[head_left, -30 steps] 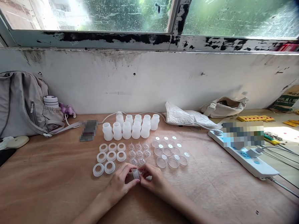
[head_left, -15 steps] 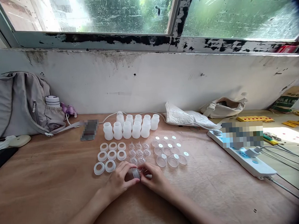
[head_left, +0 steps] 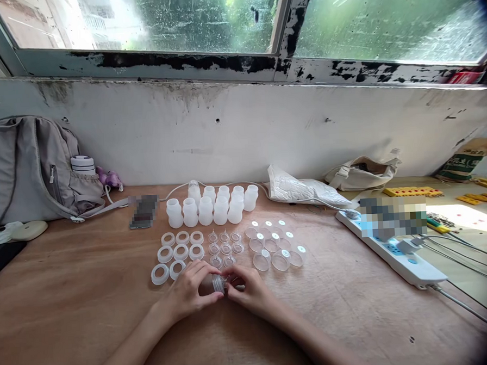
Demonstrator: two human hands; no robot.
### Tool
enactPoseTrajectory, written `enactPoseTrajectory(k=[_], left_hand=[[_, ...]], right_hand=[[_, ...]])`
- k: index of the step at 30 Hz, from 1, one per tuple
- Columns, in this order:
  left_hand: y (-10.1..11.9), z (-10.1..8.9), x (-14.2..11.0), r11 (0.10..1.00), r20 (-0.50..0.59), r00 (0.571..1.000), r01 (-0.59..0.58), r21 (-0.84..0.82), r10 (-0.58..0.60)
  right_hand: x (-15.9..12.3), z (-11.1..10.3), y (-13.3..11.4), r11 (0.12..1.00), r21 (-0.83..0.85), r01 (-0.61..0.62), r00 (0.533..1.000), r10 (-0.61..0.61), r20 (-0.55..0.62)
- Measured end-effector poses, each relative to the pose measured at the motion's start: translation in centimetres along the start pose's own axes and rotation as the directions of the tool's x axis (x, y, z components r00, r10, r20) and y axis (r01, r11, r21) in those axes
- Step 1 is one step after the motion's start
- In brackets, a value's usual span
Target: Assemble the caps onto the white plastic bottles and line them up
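- The left hand [head_left: 192, 286] reaches in from the lower left, its back turned up, fingers arched above and thumb stretched below, gripping a small translucent ribbed plastic piece [head_left: 218, 283] in that curve.
- The right hand [head_left: 249, 288] meets it from the lower right; its thumb and fingertips pinch at the right end of the piece, though the fingers hide the exact contact.
- The piece sits between both hands, ribs running nearly upright, low over the brown wooden table [head_left: 71, 322]; whether it touches the wood cannot be told.
- Both forearms slant inward as a wide V, with brown wood between them.
- Just beyond the fingertips lie rows of small clear plastic discs with pointed centres [head_left: 226, 249]. The left knuckles overlap, in view, the nearest of the white translucent plastic rings [head_left: 159, 274].
- Clear round plastic cups with white tabs [head_left: 280, 261] lie beyond the right hand, apart from it.
- Farther back, white translucent waisted plastic bottles [head_left: 205, 211] stand upright before the pale wall [head_left: 224, 134].
- On the left, open wood stretches past the rings to a flat black object [head_left: 2, 260]; on the right, it reaches a long white power strip [head_left: 422, 271] slanting along the table's edge.
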State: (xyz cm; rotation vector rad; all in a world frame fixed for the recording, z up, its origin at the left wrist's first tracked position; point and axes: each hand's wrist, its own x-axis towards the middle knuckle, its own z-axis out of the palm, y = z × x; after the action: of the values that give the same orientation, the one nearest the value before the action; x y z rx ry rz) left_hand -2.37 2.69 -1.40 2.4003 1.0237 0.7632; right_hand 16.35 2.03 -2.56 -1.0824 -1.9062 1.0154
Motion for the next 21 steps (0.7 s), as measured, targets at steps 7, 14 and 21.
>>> enactPoseTrajectory(k=[7,14,21], left_hand=[[0.0,-0.7,0.0,0.999,0.007,1.0,-0.002,0.04,0.002],[0.0,-1.7,-0.3,0.989,0.062,0.995,-0.084,0.122,0.076],[-0.5,-1.8,-0.5,0.971,0.06,0.992,-0.118,0.205,0.108]], right_hand=[[0.0,0.0,0.3,0.998,0.052,-0.025,1.0,0.025,-0.001],[0.0,-0.5,-0.4,0.997,0.07,-0.042,0.999,0.042,0.013],[-0.2,-1.0,0.2,0.992,0.124,-0.019,0.991,0.034,-0.126]])
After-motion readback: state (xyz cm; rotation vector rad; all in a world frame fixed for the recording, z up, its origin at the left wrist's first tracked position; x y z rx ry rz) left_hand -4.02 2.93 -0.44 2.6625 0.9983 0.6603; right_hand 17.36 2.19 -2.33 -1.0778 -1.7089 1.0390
